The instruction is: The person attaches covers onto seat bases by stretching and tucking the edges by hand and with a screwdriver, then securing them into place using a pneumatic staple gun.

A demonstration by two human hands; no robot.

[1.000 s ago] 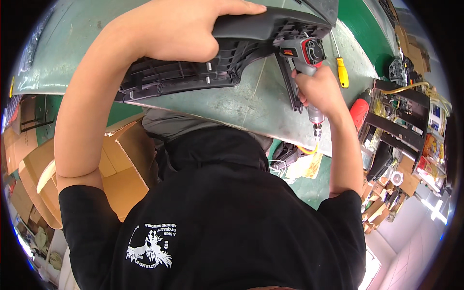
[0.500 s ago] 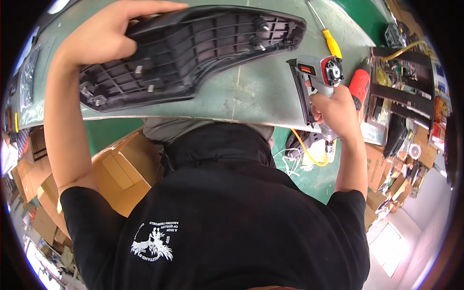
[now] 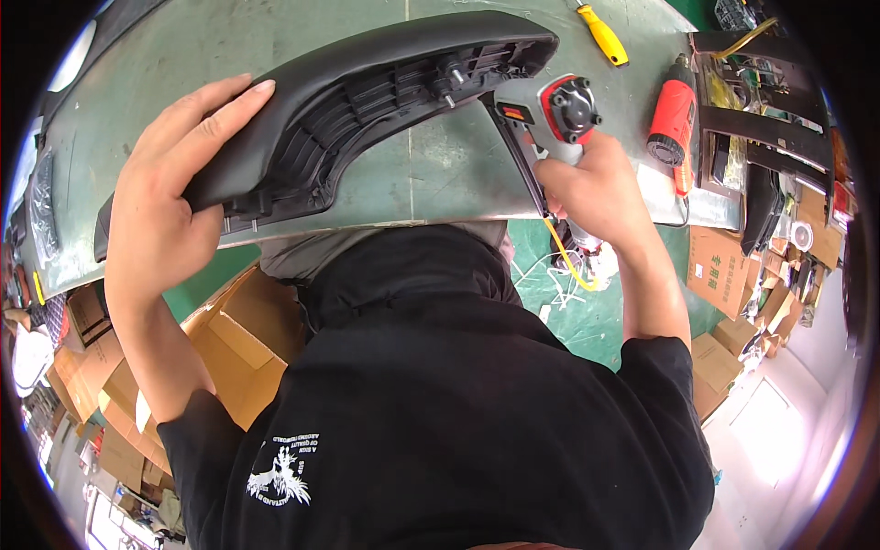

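A curved black panel (image 3: pixel 367 69) with a smooth outer skin stands tilted on the workbench, its ribbed hollow underside and metal studs turned partly toward me. My left hand (image 3: pixel 174 179) grips its left part, fingers over the smooth top and thumb at the lower edge. In my right hand (image 3: pixel 596 188) is a grey and red air staple gun (image 3: pixel 550 110), my fingers wrapped round its handle. Its long dark magazine slants down toward the bench's near edge, and the nose is close to the panel's right part; whether they touch I cannot tell.
A yellow-handled screwdriver (image 3: pixel 602 37) lies at the far right of the green workbench (image 3: pixel 367 192). Beside a dark rack (image 3: pixel 761 137) rests a red heat gun (image 3: pixel 674 115). A yellow hose (image 3: pixel 573 261) hangs below the staple gun. An opened cardboard box (image 3: pixel 243 339) stands at lower left.
The panel has tipped over so more of its smooth skin shows, and its left end has come nearer me. The staple gun has moved left toward the panel.
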